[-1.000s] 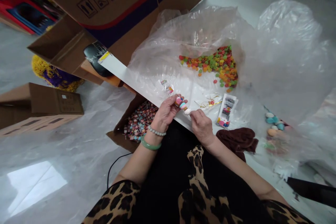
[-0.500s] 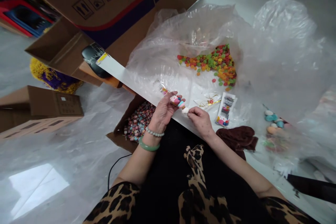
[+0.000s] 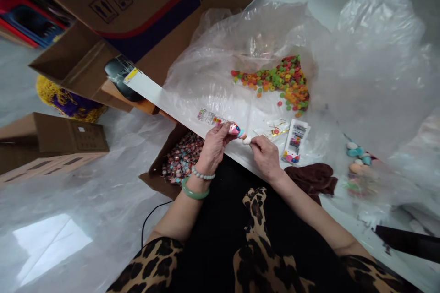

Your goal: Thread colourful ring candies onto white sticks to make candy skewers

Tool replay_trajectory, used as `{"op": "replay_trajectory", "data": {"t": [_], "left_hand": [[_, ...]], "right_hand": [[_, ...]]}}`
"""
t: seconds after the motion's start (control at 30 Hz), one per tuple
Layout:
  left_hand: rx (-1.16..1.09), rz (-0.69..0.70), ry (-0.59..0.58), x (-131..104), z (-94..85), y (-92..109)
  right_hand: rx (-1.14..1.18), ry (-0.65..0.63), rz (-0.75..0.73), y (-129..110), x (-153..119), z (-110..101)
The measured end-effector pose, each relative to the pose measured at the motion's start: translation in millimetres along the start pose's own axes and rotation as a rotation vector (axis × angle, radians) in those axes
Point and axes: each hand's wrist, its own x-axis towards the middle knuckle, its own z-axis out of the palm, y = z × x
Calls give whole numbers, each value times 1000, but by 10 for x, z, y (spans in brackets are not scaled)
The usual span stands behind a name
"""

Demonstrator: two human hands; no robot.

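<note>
Between my two hands runs a short row of bead-like pieces [image 3: 240, 132] in pink, blue, brown and white. My left hand [image 3: 213, 144], with a beaded bracelet and a green bangle at the wrist, is closed around its pink end. The fingertips of my right hand [image 3: 266, 156] pinch the white end. Just beyond my left fingers lies a clear printed packet [image 3: 208, 116]. To the right of my right hand is another printed packet [image 3: 295, 141], and gold twist ties [image 3: 275, 129] are scattered beside it.
Ring-shaped pieces [image 3: 285, 80] in red, green and orange lie on clear plastic sheeting [image 3: 206, 68]. An open box of small wrapped pieces [image 3: 182, 158] sits below the table edge. A large carton [image 3: 172, 13] stands behind; brown cloth [image 3: 312, 178] lies at right.
The bead-like row has shifted slightly right and now lies straighter between my hands. My left fingers have closed more around it. The packet beyond my left hand shows more clearly.
</note>
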Motion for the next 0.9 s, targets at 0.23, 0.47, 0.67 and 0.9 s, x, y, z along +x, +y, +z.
{"op": "replay_trajectory", "data": {"t": [0.23, 0.47, 0.67, 0.9], "left_hand": [[-32, -59, -93, 61, -10, -47], [-21, -136, -145, 36, -21, -144], [16, -151, -78, 22, 13, -83], [9, -49, -16, 78, -68, 158]], "right_hand": [[309, -191, 311, -32, 10, -44], [939, -456, 786, -66, 40, -57], [315, -80, 282, -27, -45, -36], [230, -103, 242, 13, 37, -87]]}}
